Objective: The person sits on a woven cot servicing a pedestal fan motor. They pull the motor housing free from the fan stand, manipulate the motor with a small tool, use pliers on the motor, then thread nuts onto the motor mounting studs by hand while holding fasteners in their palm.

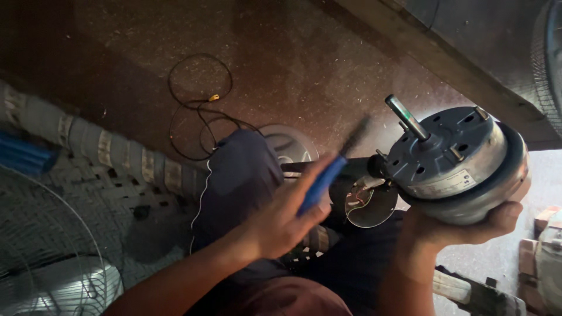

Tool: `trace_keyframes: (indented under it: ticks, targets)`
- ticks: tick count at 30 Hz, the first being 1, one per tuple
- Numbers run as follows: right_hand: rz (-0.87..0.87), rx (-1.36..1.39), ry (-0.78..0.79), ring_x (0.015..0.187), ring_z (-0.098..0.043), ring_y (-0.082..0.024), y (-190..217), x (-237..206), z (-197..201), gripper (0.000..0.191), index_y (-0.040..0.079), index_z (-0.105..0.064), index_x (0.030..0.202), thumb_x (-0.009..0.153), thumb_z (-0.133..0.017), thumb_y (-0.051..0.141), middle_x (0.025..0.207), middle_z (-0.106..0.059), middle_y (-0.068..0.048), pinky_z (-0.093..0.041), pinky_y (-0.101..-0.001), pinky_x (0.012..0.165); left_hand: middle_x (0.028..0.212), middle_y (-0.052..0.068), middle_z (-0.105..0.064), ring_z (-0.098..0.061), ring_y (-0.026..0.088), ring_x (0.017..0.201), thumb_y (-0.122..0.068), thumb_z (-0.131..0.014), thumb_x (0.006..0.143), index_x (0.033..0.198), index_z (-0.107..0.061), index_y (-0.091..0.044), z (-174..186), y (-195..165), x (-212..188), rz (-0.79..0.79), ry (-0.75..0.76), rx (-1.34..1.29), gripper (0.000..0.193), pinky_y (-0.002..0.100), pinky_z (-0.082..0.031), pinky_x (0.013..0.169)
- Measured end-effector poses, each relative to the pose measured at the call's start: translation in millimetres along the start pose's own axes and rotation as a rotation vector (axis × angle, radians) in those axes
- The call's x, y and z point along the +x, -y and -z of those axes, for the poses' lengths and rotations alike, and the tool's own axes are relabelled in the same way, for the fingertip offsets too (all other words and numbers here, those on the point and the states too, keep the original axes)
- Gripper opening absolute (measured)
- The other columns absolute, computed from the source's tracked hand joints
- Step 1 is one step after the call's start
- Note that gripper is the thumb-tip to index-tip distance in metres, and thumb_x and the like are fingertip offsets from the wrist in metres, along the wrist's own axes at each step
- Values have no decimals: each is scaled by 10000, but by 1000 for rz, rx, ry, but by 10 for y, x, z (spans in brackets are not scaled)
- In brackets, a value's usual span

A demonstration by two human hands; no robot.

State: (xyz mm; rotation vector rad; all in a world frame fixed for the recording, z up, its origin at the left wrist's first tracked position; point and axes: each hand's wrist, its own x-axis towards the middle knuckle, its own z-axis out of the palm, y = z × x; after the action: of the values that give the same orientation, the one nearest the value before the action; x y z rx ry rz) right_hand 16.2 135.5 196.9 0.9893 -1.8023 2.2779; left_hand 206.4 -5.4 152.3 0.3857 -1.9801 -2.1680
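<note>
Right hand [468, 225] cupped under one grey fan motor [459, 161], held right of centre, shaft [408, 118] pointing up and far-left; left hand [287, 216] clenched on one blue-handled screwdriver [328, 175], tip aimed right toward motor, just short of it; one black cable [199, 105] looped on floor beyond.

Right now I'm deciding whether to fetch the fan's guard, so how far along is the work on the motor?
Done: the motor is out of any fan housing, shaft bare. In hand: the right hand cups it from below, while the left hand points a blue-handled screwdriver at its side. Left: nothing is refitted; a wire guard lies at lower left.
</note>
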Motion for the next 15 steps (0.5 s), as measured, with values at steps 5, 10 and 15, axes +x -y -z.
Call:
trace_keyframes:
  ticks: [5, 10, 15]
  targets:
    - [-27, 94, -48, 1331, -511, -205, -70, 8, 90, 584, 78, -493, 1430, 1063, -343, 506, 1392, -536, -75, -415, -385, 1180, 1544, 280, -494, -548, 399, 1376, -367, -481, 1094, 1694, -130, -187, 22, -67, 22, -343, -103, 127, 719, 506, -440, 1127]
    - [2, 32, -6, 1331, -505, -204, -54, 4, 95, 586, 82, -488, 1430, 1068, -350, 521, 1397, -538, -74, -405, -386, 1177, 1321, 225, -632, -688, 462, 871, -417, -500, 1001, 1746, -186, -327, 82, -164, -38, 253, 192, -43, 813, 516, -554, 892]
    - [17, 15, 8, 1349, -497, -202, -10, -45, 22, 593, 87, -477, 1442, 1069, -346, 529, 1418, -538, -71, -397, -388, 1190, 1588, 282, -432, -579, 378, 1329, -348, -495, 1122, 1653, -135, -160, -34, -80, -18, -504, -123, 142, 668, 458, -459, 1095]
